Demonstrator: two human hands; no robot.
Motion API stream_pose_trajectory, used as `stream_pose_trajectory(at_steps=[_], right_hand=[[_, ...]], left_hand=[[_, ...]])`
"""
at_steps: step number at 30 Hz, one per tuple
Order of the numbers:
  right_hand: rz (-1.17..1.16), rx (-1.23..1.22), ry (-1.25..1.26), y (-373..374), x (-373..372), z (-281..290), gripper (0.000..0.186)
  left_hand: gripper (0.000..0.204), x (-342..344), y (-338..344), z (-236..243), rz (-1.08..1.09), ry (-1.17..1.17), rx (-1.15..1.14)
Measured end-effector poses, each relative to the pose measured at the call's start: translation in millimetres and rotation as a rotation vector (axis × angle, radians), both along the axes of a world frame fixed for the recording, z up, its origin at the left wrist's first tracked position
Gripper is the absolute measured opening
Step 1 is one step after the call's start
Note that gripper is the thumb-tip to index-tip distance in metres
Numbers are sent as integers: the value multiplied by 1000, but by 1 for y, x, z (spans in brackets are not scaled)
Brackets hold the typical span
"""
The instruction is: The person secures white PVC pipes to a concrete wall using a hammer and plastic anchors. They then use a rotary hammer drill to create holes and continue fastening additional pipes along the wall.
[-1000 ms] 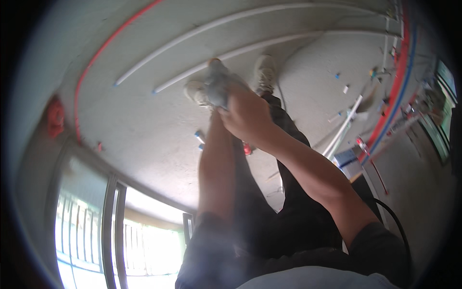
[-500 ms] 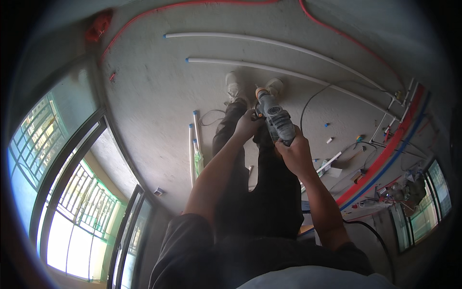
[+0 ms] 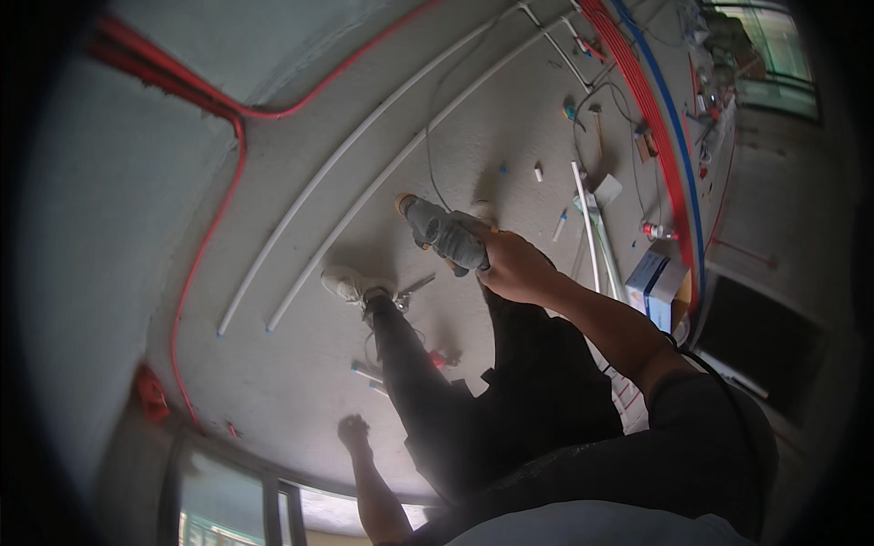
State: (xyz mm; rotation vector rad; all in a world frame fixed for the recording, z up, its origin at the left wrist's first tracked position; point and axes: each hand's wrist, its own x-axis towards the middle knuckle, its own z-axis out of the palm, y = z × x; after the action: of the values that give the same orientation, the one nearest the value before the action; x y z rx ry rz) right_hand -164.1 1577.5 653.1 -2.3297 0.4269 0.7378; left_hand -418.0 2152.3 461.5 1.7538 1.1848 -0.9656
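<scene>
A grey power drill with an orange-tan collar at its front is in my right hand, fingers wrapped round its rear handle. It points up and to the left over the floor, with a cable trailing nearby. Low on the left, my left hand hangs away from the drill beside my leg. Its fingers are curled in, somewhat blurred, and nothing shows in them. Beyond the drill lie two long white pipes. By my left shoe is a small dark metal piece.
Red conduits and a blue one run along the right. A cardboard box, a white pipe length and a hammer lie on that side. Red tubing follows the left wall. A window stands lower left.
The view has turned toward the left wall. My left hand has come off the drill and dropped to the lower left. My right hand still holds the drill, now tilted further left.
</scene>
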Motion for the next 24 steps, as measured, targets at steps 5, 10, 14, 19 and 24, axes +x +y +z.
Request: stream_pose_trajectory(at_steps=[5,10,14,19,24], right_hand=[[-507,173,35,-106,-51,20,42],[-1149,761,-103,-197,-121,-20,35],[-1857,1179,-264,-295,-183,19,27],[-2320,1248,-499,-427,-275,63,23],[-2360,1020,-764,-512,-357,95,24]], left_hand=[[8,-77,32,70,-64,24,-16],[9,-14,-72,112,-148,-50,116],[31,113,-401,116,-309,-309,-162],[79,120,-685,14,-58,314,-754],[65,101,-896,-33,297,398,-1259]])
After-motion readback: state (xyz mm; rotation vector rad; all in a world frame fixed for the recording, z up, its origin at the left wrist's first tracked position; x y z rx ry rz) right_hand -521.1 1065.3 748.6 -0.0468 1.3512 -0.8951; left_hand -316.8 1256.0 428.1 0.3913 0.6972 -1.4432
